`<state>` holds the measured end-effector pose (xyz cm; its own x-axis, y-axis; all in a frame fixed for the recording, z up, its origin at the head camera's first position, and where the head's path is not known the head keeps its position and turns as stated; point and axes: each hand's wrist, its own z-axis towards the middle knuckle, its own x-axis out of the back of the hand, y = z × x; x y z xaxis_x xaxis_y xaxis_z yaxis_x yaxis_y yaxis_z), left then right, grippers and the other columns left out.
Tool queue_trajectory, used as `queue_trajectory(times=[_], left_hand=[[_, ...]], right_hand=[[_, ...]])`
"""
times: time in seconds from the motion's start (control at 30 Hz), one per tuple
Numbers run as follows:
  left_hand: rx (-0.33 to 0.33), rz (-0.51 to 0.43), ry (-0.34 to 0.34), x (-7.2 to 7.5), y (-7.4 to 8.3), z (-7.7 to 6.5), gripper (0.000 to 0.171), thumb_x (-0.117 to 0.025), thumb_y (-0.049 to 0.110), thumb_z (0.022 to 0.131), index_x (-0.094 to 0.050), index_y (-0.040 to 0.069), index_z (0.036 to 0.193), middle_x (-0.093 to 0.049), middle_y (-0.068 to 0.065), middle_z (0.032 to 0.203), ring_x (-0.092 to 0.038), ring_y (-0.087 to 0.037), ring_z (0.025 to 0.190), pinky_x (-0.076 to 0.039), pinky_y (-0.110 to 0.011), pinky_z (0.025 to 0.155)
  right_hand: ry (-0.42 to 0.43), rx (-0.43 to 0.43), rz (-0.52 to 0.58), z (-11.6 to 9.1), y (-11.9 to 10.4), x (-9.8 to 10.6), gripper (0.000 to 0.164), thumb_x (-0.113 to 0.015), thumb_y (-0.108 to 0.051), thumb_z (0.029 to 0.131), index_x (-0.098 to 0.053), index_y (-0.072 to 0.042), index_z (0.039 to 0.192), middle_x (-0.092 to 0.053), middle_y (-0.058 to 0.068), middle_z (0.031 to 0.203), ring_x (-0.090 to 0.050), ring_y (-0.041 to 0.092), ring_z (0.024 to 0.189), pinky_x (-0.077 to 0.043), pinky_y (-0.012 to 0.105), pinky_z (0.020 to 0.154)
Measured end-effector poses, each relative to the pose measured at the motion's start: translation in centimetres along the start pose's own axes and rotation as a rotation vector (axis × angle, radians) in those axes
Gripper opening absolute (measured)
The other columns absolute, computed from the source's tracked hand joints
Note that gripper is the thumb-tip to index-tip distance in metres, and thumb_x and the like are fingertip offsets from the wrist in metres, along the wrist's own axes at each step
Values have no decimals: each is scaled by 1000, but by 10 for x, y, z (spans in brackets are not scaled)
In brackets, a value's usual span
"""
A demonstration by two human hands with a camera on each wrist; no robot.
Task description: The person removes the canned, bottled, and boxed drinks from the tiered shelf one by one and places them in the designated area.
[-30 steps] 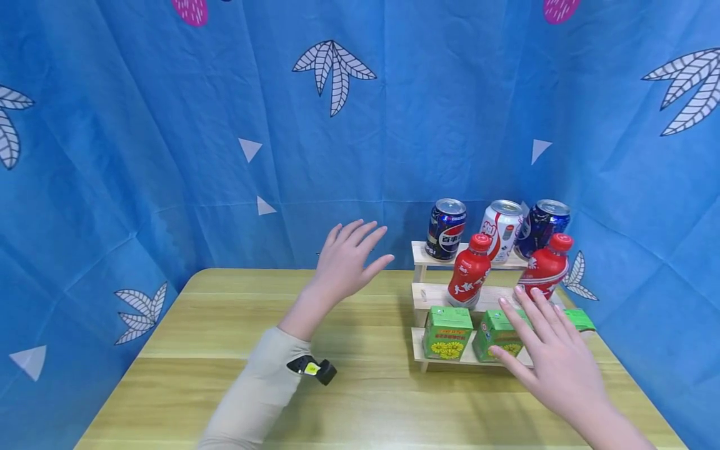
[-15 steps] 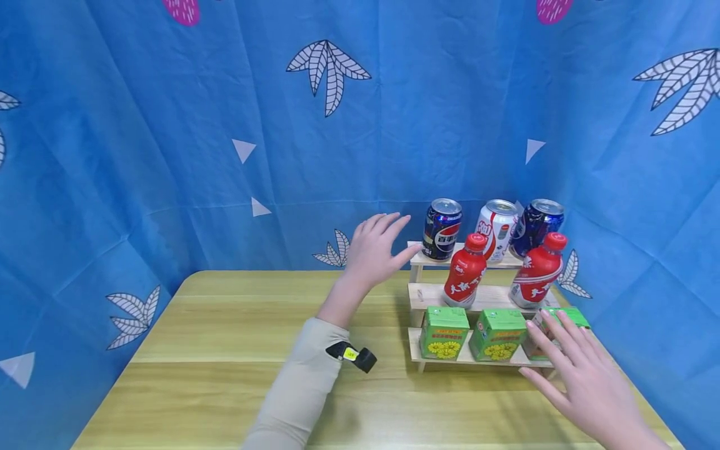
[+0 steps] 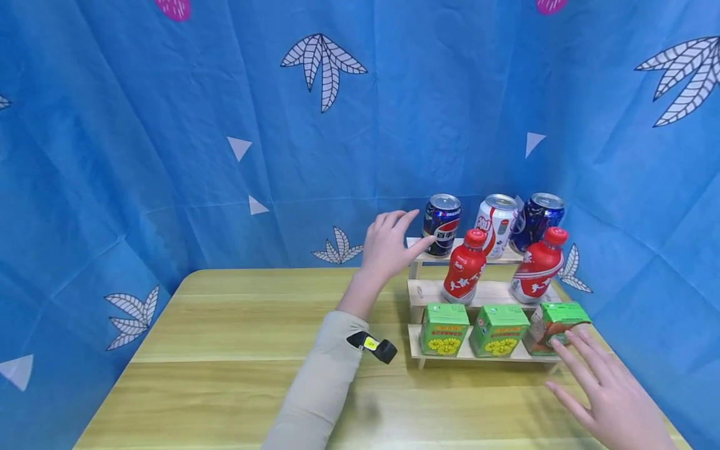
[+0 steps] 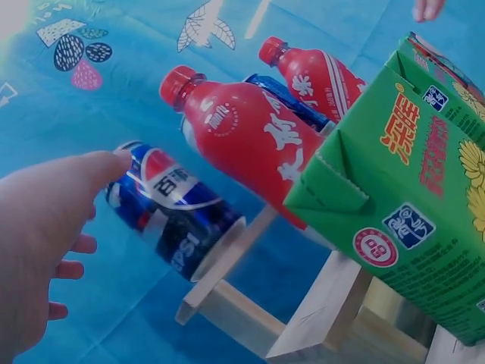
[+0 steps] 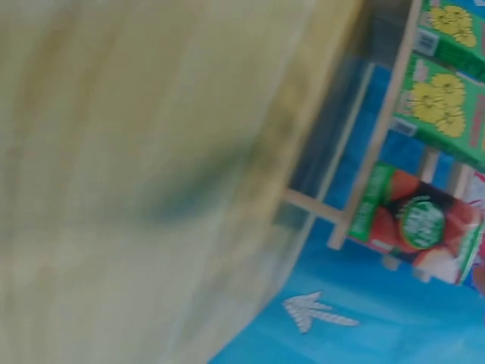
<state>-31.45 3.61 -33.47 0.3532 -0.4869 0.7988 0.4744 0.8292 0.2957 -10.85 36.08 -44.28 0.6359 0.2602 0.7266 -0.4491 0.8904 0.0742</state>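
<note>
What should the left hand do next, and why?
Probably ease the left hand slightly right, bringing the leftmost can between thumb and fingers: the thumb overlaps the can's edge in the head view, but the fingers aren't wrapped around it.

Head cam: we couldn't tell if thumb of L hand [image 3: 388, 249] touched Pepsi can [image 3: 441, 224] or overlapped it. Fingertips of R hand [image 3: 613, 390] hid part of red-green ctn [image 3: 554, 324], contact unclear; that hand & L sleeve [image 3: 325, 381] were cut off at btm edge. L red btl [image 3: 464, 272] part-hid white can [image 3: 497, 220]. L wrist cam: we saw green ctn [image 4: 394, 174] run past R edge, fine print too small. R wrist cam: tabletop [image 5: 98, 159] was blurred.
</note>
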Motion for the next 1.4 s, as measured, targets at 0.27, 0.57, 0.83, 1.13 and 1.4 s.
queue_trajectory(times=[0.27,0.57,0.83,1.13,1.4], left_hand=[[22,-43,2,-11,3,5,69,-53,67,88,-46,28,144,-52,0,142,-44,-22,132,-40,-45,107],[79,-50,30,-17,9,9,73,-51,72,85,-46,29,144,-53,1,141,-45,-22,129,-41,-45,104],[121,-81,14,-20,14,11,76,-56,73,82,-47,29,144,-54,1,140,-46,-22,126,-41,-45,102],[151,-101,-10,-26,19,15,81,-55,76,80,-46,27,144,-54,1,141,-45,-23,127,-42,-45,102],[201,-97,3,-32,27,24,85,-53,79,78,-48,23,142,-55,0,138,-45,-21,125,-41,-43,103]], right_hand=[[-80,-36,1,-21,10,-11,73,-42,-66,93,-57,-7,132,-56,23,126,-44,31,129,1,10,116],[-239,-100,-41,-40,24,-20,66,-76,-39,79,-54,-10,135,-57,21,128,-3,-3,149,9,6,112],[-273,-117,-43,-47,35,-26,62,-76,-40,80,-59,-7,129,-59,22,129,5,-17,139,10,4,110],[-282,-116,-36,-50,42,-29,62,-75,-39,82,-59,-3,130,-59,23,128,8,-21,135,9,3,109],[-271,-132,5,-50,44,-29,61,-77,-36,80,-59,-6,130,-60,23,127,5,-23,133,7,1,109]])
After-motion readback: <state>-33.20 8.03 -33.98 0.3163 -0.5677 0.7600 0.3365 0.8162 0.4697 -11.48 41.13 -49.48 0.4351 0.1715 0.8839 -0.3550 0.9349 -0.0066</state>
